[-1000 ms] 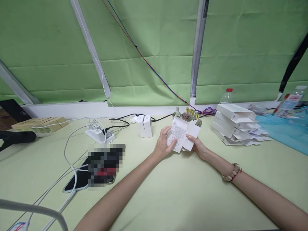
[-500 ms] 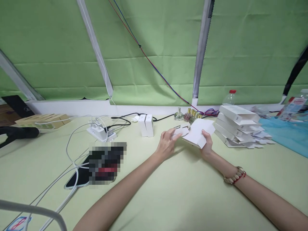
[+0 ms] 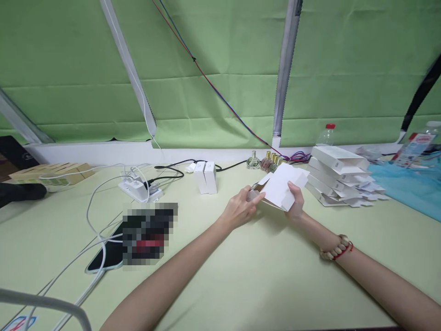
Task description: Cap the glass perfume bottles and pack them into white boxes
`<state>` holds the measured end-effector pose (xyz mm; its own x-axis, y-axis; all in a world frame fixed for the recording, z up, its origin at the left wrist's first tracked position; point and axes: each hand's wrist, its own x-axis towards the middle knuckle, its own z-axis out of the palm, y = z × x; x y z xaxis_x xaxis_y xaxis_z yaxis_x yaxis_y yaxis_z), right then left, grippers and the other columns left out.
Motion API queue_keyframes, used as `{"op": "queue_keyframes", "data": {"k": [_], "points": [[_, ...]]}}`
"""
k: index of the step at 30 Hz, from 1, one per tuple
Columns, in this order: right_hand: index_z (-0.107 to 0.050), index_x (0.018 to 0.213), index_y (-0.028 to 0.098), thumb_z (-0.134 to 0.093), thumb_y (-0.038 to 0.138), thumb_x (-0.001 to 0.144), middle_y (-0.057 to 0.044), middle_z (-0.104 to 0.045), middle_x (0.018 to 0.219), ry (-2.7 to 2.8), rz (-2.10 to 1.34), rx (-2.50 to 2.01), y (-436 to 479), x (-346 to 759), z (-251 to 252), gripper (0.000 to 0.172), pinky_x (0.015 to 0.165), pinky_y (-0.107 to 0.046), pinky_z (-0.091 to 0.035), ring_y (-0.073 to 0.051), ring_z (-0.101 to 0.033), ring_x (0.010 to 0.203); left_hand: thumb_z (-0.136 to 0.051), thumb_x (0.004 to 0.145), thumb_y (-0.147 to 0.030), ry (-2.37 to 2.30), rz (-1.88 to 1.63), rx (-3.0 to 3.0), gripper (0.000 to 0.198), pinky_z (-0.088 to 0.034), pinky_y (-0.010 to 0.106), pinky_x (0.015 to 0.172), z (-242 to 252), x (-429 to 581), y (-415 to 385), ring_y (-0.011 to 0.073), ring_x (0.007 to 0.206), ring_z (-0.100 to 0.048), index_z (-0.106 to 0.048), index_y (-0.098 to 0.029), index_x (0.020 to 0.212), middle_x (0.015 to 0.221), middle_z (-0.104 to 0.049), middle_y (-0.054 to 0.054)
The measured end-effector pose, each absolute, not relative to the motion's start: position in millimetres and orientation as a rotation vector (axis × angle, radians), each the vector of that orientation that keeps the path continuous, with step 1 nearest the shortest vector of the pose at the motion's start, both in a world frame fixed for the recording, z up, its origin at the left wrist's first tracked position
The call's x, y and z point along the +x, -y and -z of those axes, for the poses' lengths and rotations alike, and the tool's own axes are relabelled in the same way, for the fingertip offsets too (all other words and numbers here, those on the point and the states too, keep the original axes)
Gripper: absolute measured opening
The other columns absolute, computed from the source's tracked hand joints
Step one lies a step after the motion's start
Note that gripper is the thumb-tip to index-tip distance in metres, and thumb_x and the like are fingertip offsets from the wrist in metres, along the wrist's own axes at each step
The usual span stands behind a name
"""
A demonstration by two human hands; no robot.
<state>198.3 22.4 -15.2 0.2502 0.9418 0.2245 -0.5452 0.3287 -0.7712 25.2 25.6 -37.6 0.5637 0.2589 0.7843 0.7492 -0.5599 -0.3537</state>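
My right hand (image 3: 295, 201) grips a white cardboard box (image 3: 280, 186) by its right side, thumb on the upper face. The box is tilted, with its end on the left open and a flap standing out. At that open end, my left hand (image 3: 241, 207) is closed around a small item that looks glassy and is mostly covered by the fingers. The left index finger reaches to the box's edge. Just behind the box stand a clear glass perfume bottle (image 3: 253, 162) and several more perfume bottles (image 3: 272, 161) with gold tops, partly hidden by it.
Two small white boxes (image 3: 206, 178) stand upright left of centre. On the right is a stack of flattened white boxes (image 3: 336, 177), near a blue sheet (image 3: 406, 184). A power strip (image 3: 139, 188), white cables and a phone (image 3: 106, 253) lie on the left.
The white flaps by my left fingers have shifted against the box's open end, and the left hand sits closer to it. My right hand keeps its grip. The view has shifted slightly.
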Motion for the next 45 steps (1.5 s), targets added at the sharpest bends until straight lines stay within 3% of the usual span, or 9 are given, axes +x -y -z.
{"op": "queue_keyframes", "data": {"k": [6,11,16,22,24,28,31,38,45], "points": [[-0.061,0.091,0.02,-0.061,0.05,0.064,-0.001,-0.067,0.082,0.857,-1.052,-0.636,-23.3,199.7,12.4,0.041,0.073,-0.032,-0.049,-0.022,-0.062,0.084,-0.043,0.085,-0.015,0.827,0.972,-2.105,0.021,-0.038,0.017,0.041,39.6,24.2,-31.9,0.013,0.08,-0.064,-0.037,-0.021,0.104,0.111,-0.055,0.012],[-0.061,0.093,0.02,-0.06,0.051,0.066,-0.001,-0.066,0.089,0.842,-1.04,-0.627,-23.4,200.7,11.2,0.042,0.072,-0.03,-0.049,-0.02,-0.061,0.084,-0.041,0.086,-0.014,0.823,0.982,-2.146,0.018,-0.039,0.018,0.042,37.8,25.5,-30.9,0.0167,0.1,-0.061,-0.034,-0.021,0.101,0.125,-0.054,0.015],[-0.062,0.09,0.02,-0.061,0.048,0.066,0.001,-0.067,0.09,0.724,-1.035,-0.6,-25.0,200.6,7.8,0.037,0.07,-0.027,-0.05,-0.017,-0.061,0.085,-0.041,0.087,-0.016,0.846,1.067,-2.206,0.021,-0.042,0.019,0.045,36.3,25.3,-28.3,0.0161,0.1,-0.061,-0.033,-0.022,0.105,0.126,-0.054,0.014],[-0.061,0.098,0.02,-0.05,0.058,0.068,-0.002,-0.068,0.082,0.709,-1.179,-0.676,-18.4,204.4,-3.1,0.05,0.042,-0.025,-0.042,-0.018,-0.061,0.067,-0.042,0.084,-0.015,0.83,1.02,-2.198,0.019,-0.043,0.02,0.048,31.8,26.8,-24.8,0.0153,0.095,-0.062,-0.036,-0.022,0.101,0.124,-0.056,0.012],[-0.06,0.099,0.021,-0.048,0.062,0.067,-0.002,-0.067,0.081,0.777,-1.185,-0.714,-18.5,205.4,-1.9,0.054,0.039,-0.025,-0.04,-0.019,-0.061,0.065,-0.041,0.084,-0.015,0.789,0.962,-2.2,0.017,-0.043,0.02,0.049,30.0,27.6,-23.7,0.0144,0.091,-0.063,-0.038,-0.021,0.099,0.122,-0.058,0.011],[-0.058,0.103,0.021,-0.061,0.06,0.062,-0.004,-0.067,0.098,0.957,-1.039,-0.836,-22.4,207.0,9.3,0.056,0.065,-0.031,-0.051,-0.023,-0.061,0.088,-0.039,0.086,-0.018,0.741,0.948,-2.191,0.011,-0.042,0.019,0.049,29.1,27.8,-23.4,0.012,0.086,-0.063,-0.039,-0.022,0.097,0.12,-0.06,0.01],[-0.057,0.101,0.02,-0.064,0.057,0.063,-0.007,-0.065,0.105,1.104,-0.885,-0.905,-22.4,207.4,13.4,0.054,0.083,-0.035,-0.048,-0.024,-0.058,0.099,-0.04,0.087,-0.02,0.691,0.981,-2.18,0.009,-0.041,0.019,0.049,29.9,27.4,-24.3,0.0109,0.082,-0.064,-0.04,-0.021,0.096,0.118,-0.061,0.01],[-0.06,0.086,0.019,-0.069,0.051,0.062,-0.007,-0.067,0.087,1.2,-0.779,-0.927,-18.5,203.3,6.6,0.042,0.078,-0.039,-0.049,-0.023,-0.061,0.085,-0.044,0.087,-0.024,0.597,0.98,-2.126,0.016,-0.042,0.02,0.054,30.5,27.0,-24.4,0.0115,0.077,-0.065,-0.044,-0.022,0.102,0.114,-0.063,0.01],[-0.06,0.088,0.018,-0.072,0.048,0.059,-0.006,-0.067,0.083,1.175,-0.828,-0.89,-18.5,201.9,10.2,0.043,0.069,-0.037,-0.053,-0.022,-0.062,0.079,-0.046,0.086,-0.025,0.589,0.97,-2.128,0.016,-0.043,0.02,0.056,30.6,26.0,-24.3,0.0117,0.079,-0.065,-0.048,-0.022,0.102,0.114,-0.062,0.01]]}}
